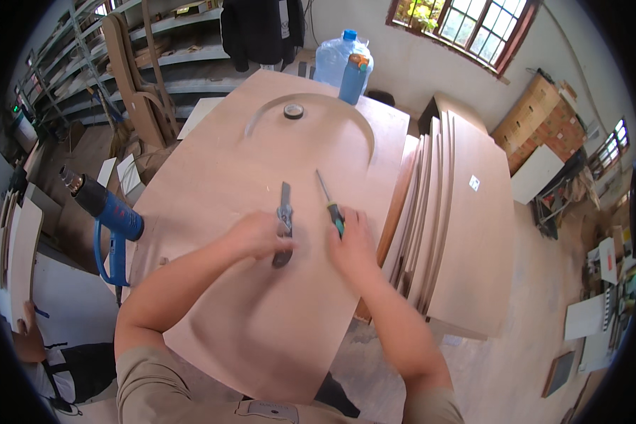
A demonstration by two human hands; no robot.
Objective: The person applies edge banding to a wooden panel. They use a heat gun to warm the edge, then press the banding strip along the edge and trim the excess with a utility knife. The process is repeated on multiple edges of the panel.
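Note:
My left hand (256, 235) is closed at a grey and black utility knife (284, 212), thumb across its dark handle; the fingers are a little blurred. The knife's flat metal end points away from me. In my right hand (354, 246) is a screwdriver (331, 206) with a black and green handle, its thin shaft slanting up and left over the board. Both hands are above a large pale wooden panel (226, 304). A roll of tape (293, 111) lies farther off, within a curved strip (364, 131) on the panel.
A blue heat gun (113, 215) stands at the panel's left edge. At the far edge are a blue bottle (352, 81) and a large clear water jug (326, 62). Curved wooden panels (466, 226) are stacked upright at the right. Another person's hand (27, 321) shows at lower left.

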